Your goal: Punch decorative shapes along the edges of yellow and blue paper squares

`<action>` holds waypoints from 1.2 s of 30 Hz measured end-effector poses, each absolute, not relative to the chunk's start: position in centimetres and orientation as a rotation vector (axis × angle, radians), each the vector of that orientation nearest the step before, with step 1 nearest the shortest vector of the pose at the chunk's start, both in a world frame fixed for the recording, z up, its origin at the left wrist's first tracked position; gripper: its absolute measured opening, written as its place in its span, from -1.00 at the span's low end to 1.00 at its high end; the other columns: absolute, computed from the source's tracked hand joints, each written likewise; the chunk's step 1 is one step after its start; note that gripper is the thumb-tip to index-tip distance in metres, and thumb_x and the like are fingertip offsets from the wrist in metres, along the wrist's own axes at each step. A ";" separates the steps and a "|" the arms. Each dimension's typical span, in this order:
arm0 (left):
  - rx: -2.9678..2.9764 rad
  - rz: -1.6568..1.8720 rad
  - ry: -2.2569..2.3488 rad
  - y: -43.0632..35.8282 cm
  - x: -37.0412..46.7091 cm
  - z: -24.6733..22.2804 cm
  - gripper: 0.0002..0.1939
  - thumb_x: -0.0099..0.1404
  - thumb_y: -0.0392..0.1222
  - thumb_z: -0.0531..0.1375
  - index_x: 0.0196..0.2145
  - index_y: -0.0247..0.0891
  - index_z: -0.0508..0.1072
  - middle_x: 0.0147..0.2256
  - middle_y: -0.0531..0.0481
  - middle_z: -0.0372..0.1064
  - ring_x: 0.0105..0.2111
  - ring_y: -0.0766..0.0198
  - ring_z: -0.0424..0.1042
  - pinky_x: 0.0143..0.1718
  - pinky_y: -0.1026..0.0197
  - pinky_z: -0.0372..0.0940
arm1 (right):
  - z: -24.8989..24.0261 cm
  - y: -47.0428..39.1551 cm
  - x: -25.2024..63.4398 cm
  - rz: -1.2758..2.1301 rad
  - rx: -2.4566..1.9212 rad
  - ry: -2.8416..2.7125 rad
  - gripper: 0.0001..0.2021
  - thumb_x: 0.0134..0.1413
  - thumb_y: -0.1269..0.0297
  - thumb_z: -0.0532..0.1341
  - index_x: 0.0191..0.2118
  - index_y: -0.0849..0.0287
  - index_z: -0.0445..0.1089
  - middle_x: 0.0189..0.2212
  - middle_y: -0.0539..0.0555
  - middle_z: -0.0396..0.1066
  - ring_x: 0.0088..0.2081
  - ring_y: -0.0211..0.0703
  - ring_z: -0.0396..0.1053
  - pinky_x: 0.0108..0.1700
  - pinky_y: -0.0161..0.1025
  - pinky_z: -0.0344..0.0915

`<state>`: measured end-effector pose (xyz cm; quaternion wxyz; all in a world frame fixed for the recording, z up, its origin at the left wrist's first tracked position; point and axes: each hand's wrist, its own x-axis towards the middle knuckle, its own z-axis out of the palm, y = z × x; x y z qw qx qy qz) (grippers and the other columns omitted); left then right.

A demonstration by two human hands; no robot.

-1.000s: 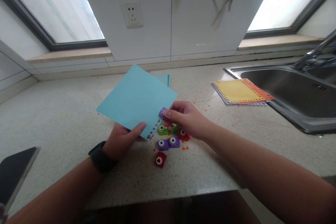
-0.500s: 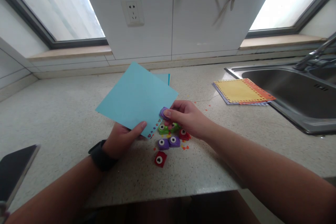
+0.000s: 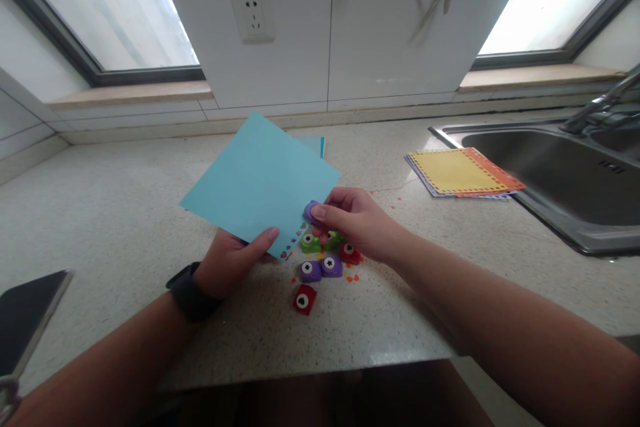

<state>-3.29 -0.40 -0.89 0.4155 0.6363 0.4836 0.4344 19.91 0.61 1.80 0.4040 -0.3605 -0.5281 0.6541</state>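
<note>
A light blue sheet of paper [image 3: 260,173] is tilted above the counter, its lower left edge gripped by my left hand [image 3: 240,257], thumb on top. Small cut-out shapes, hearts among them, run along the sheet's lower right edge. My right hand [image 3: 357,220] pinches a purple craft punch [image 3: 313,212] at that same edge, thumb on its top. Below lie two purple punches [image 3: 320,268], a red punch [image 3: 304,299] with a heart mark, green punches [image 3: 310,242] and another red punch [image 3: 349,252]. My right fingers partly hide the green ones.
Punched sheets in yellow and orange [image 3: 457,171] lie stacked beside the steel sink [image 3: 540,173]. More blue paper [image 3: 315,145] rests behind the held sheet. Orange paper bits [image 3: 353,277] are scattered near the punches. A dark flat object [image 3: 30,313] lies at left.
Both hands keep their grip on the paper and the purple punch, barely shifting. The whole view has moved slightly; the punches on the counter lie as before.
</note>
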 end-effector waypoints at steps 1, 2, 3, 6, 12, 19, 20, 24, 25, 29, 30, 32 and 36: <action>1.599 1.093 1.211 -0.4 -3.3 -0.9 -0.79 0.18 -0.03 0.32 -0.43 -0.20 0.46 -0.52 0.02 0.56 -0.60 0.16 0.52 -0.58 0.17 0.48 | 1.8 0.6 19.9 1.649 -0.920 -1.331 -0.64 0.01 0.01 0.43 -0.36 0.23 0.42 -0.51 0.02 0.46 -0.52 -0.29 0.39 -0.47 -0.31 0.31; 1.601 1.093 1.207 -0.4 -3.3 -0.9 -0.79 0.18 -0.04 0.32 -0.44 -0.20 0.46 -0.53 0.02 0.55 -0.61 0.16 0.52 -0.58 0.16 0.48 | 1.8 0.6 19.9 1.647 -0.930 -1.328 -0.64 0.01 0.01 0.43 -0.36 0.23 0.41 -0.52 0.02 0.46 -0.53 -0.29 0.39 -0.48 -0.31 0.31; 1.604 1.092 1.205 -0.4 -3.3 -0.9 -0.79 0.18 -0.04 0.32 -0.45 -0.20 0.46 -0.54 0.02 0.55 -0.61 0.16 0.51 -0.58 0.16 0.47 | 1.8 0.6 19.9 1.645 -0.937 -1.323 -0.64 0.00 0.01 0.43 -0.37 0.23 0.41 -0.52 0.02 0.46 -0.53 -0.28 0.39 -0.48 -0.31 0.31; 1.603 1.091 1.214 -0.4 -3.3 -0.9 -0.80 0.18 -0.04 0.32 -0.44 -0.20 0.47 -0.53 0.01 0.55 -0.61 0.15 0.51 -0.58 0.15 0.47 | 1.8 0.6 19.8 1.649 -0.937 -1.313 -0.64 -0.01 0.02 0.44 -0.37 0.23 0.42 -0.52 0.02 0.46 -0.53 -0.29 0.39 -0.48 -0.32 0.32; 1.627 1.075 1.230 -0.3 -3.4 -1.1 -0.77 0.19 -0.01 0.31 -0.46 -0.20 0.47 -0.55 0.01 0.55 -0.61 0.15 0.50 -0.57 0.14 0.47 | 1.9 0.6 19.8 1.652 -0.893 -1.303 -0.66 -0.01 0.04 0.45 -0.38 0.24 0.43 -0.53 0.01 0.45 -0.54 -0.32 0.36 -0.49 -0.34 0.29; 1.712 1.168 1.247 -0.1 -3.6 -1.3 -0.79 0.17 -0.05 0.33 -0.30 -0.22 0.53 -0.30 -0.07 0.64 -0.35 0.09 0.59 -0.26 0.08 0.53 | 1.7 0.6 19.9 1.650 -0.904 -1.311 -0.64 0.00 0.02 0.44 -0.37 0.24 0.43 -0.52 0.02 0.46 -0.54 -0.31 0.37 -0.49 -0.32 0.32; 1.715 1.172 1.245 -0.1 -3.6 -1.3 -0.79 0.18 -0.05 0.33 -0.30 -0.22 0.52 -0.30 -0.07 0.64 -0.34 0.09 0.59 -0.25 0.08 0.53 | 1.7 0.7 19.9 1.650 -0.906 -1.313 -0.64 0.01 0.02 0.44 -0.37 0.24 0.43 -0.52 0.02 0.46 -0.54 -0.31 0.37 -0.48 -0.33 0.32; 1.719 1.171 1.232 -0.1 -3.5 -1.2 -0.82 0.17 -0.08 0.32 -0.32 -0.22 0.50 -0.32 -0.06 0.64 -0.37 0.11 0.58 -0.29 0.10 0.53 | 1.6 0.7 19.9 1.644 -0.913 -1.328 -0.63 0.01 0.01 0.44 -0.37 0.25 0.42 -0.52 0.02 0.46 -0.53 -0.31 0.39 -0.48 -0.33 0.33; 1.720 1.169 1.227 -0.1 -3.5 -1.1 -0.82 0.17 -0.09 0.32 -0.32 -0.22 0.50 -0.33 -0.06 0.63 -0.38 0.11 0.58 -0.32 0.10 0.53 | 1.6 0.7 19.9 1.643 -0.911 -1.330 -0.63 0.01 0.01 0.44 -0.37 0.24 0.42 -0.51 0.02 0.46 -0.53 -0.31 0.39 -0.48 -0.33 0.34; 1.728 1.163 1.216 -0.1 -3.5 -1.0 -0.85 0.18 -0.10 0.31 -0.32 -0.20 0.50 -0.35 -0.03 0.62 -0.42 0.13 0.56 -0.38 0.13 0.52 | 1.6 0.7 19.9 1.637 -0.912 -1.336 -0.64 0.02 0.02 0.43 -0.36 0.24 0.43 -0.51 0.02 0.47 -0.53 -0.31 0.39 -0.47 -0.33 0.35; 1.731 1.161 1.215 -0.1 -3.5 -1.0 -0.85 0.18 -0.11 0.31 -0.32 -0.20 0.51 -0.35 -0.03 0.62 -0.42 0.14 0.56 -0.38 0.13 0.52 | 1.6 0.7 19.9 1.636 -0.915 -1.336 -0.64 0.02 0.02 0.44 -0.36 0.24 0.43 -0.51 0.02 0.47 -0.53 -0.31 0.39 -0.47 -0.33 0.35; 1.736 1.156 1.216 -0.1 -3.5 -1.0 -0.86 0.19 -0.11 0.30 -0.33 -0.19 0.51 -0.37 -0.02 0.61 -0.44 0.15 0.55 -0.39 0.13 0.52 | 1.6 0.7 20.0 1.636 -0.919 -1.335 -0.64 0.02 0.01 0.44 -0.36 0.24 0.43 -0.51 0.02 0.47 -0.53 -0.31 0.39 -0.47 -0.33 0.35; 1.732 1.134 1.230 -0.2 -3.5 -1.1 -0.86 0.20 -0.08 0.30 -0.37 -0.19 0.50 -0.43 -0.01 0.59 -0.51 0.16 0.52 -0.41 0.09 0.52 | 1.6 0.7 20.0 1.647 -0.911 -1.325 -0.63 0.02 0.02 0.44 -0.36 0.24 0.43 -0.51 0.01 0.46 -0.53 -0.31 0.39 -0.47 -0.34 0.34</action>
